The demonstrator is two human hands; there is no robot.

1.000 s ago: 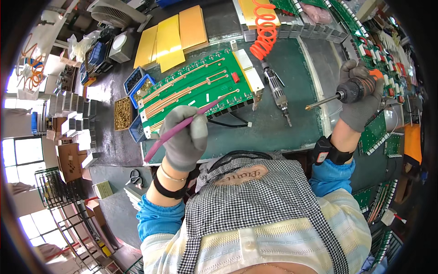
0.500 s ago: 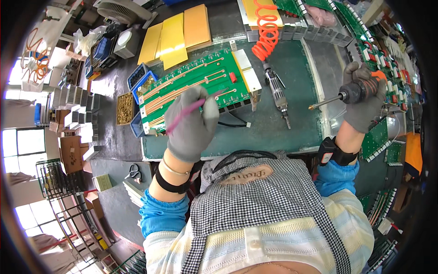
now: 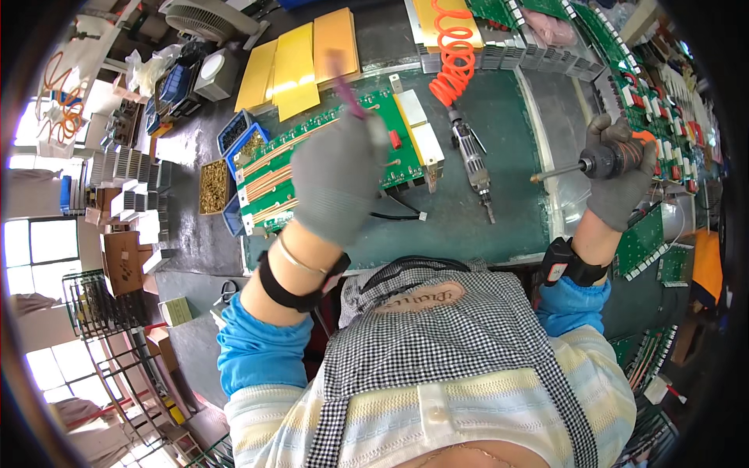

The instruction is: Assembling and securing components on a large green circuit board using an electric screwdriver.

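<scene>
My left hand (image 3: 335,179), in a grey glove, is raised over a green circuit board (image 3: 404,166) fitted with copper strips (image 3: 265,187). Its fingers are closed on a slim purple pen-like stick (image 3: 347,92), which points away from me; motion blurs both. The hand covers the middle of the board. Off to the right, my gloved right hand (image 3: 616,199) grips a black power screwdriver (image 3: 610,161) with an orange end. The screwdriver's long bit points left, apart from the board. A small red part (image 3: 395,140) sits near the board's right end.
A metal air screwdriver (image 3: 473,160) lies right of the board on a coiled orange hose (image 3: 452,74). Blue bins (image 3: 238,132) and a box of brass pieces (image 3: 213,187) stand left. Yellow sheets (image 3: 296,78) lie behind; more circuit boards (image 3: 644,242) are at right.
My left hand has moved further over the board, and the purple stick has swung from lying across the hand to pointing away from me. My right hand stays nearly still with the screwdriver.
</scene>
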